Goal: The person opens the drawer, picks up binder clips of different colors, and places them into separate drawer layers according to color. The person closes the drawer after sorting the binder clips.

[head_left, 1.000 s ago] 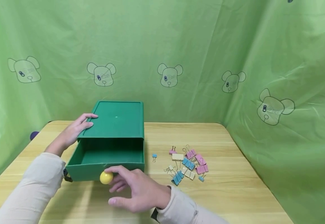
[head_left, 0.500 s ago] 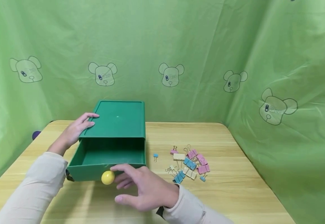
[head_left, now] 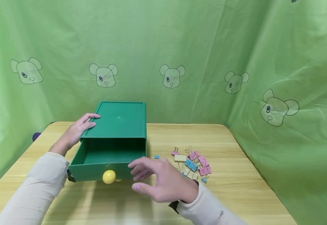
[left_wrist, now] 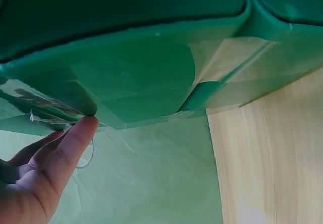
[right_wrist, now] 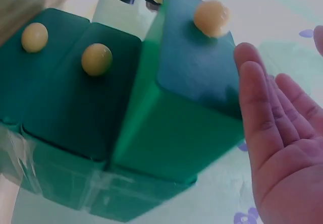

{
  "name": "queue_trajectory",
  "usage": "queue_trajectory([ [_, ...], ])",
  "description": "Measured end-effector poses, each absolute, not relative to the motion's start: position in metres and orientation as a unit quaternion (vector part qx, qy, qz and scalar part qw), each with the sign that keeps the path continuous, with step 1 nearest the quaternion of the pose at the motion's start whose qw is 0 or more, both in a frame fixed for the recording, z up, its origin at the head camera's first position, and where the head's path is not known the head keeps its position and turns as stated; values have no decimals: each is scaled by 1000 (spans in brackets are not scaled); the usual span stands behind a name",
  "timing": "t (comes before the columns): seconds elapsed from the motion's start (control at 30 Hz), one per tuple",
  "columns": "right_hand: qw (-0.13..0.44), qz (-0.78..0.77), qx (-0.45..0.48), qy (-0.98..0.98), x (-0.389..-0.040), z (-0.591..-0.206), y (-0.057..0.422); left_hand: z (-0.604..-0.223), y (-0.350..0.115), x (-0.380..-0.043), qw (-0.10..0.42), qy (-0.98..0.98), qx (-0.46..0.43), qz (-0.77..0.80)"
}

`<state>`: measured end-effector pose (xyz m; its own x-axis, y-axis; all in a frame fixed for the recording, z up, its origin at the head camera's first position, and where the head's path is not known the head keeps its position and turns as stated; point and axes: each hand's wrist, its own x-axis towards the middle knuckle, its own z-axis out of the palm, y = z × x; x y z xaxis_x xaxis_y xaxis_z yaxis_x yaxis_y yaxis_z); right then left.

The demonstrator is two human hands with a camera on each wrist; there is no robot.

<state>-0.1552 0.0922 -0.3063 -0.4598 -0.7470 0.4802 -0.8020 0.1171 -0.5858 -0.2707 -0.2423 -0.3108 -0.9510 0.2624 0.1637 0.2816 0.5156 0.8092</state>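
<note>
A green drawer cabinet (head_left: 118, 120) stands on the table with its top drawer (head_left: 88, 173) pulled out; the part of its inside that shows holds nothing. On the drawer front is a round yellow knob (head_left: 109, 177). My left hand (head_left: 76, 132) rests against the cabinet's left top edge, and in the left wrist view its fairly straight fingertips touch the green side (left_wrist: 146, 77). To the right of the knob, apart from it, my right hand (head_left: 164, 181) hovers with relaxed fingers and nothing in them. Its fingertips are close to the drawer's front right corner.
Right of the cabinet lie several binder clips, among them pink (head_left: 204, 170), blue (head_left: 191, 165) and cream (head_left: 180, 158) ones; my right hand hides some. Two shut drawers with yellow knobs (right_wrist: 97, 59) show in the right wrist view. Green curtain (head_left: 140, 47) surrounds the table (head_left: 222, 200).
My right hand has moved right, away from the yellow knob that its index finger was at, and now partly covers the clips. The left hand and the pulled-out drawer have stayed about the same.
</note>
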Motion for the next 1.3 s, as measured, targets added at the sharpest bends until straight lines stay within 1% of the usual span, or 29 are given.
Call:
queue_trajectory([
  [0.33, 103, 436, 491, -747, -171, -294, 118, -310, -242, -276, 12, -872, -152, -465],
  [0.7, 156, 424, 409, -793, -199, -292, 144, -311, -242, -280, 8, -867, -155, -473],
  [1.1, 162, 399, 326, -842, -227, -308, 166, -311, -242, -282, 4, -864, -162, -476],
  [1.3, 142, 376, 280, -872, -234, -317, 175, -311, -243, -282, 3, -862, -165, -479],
])
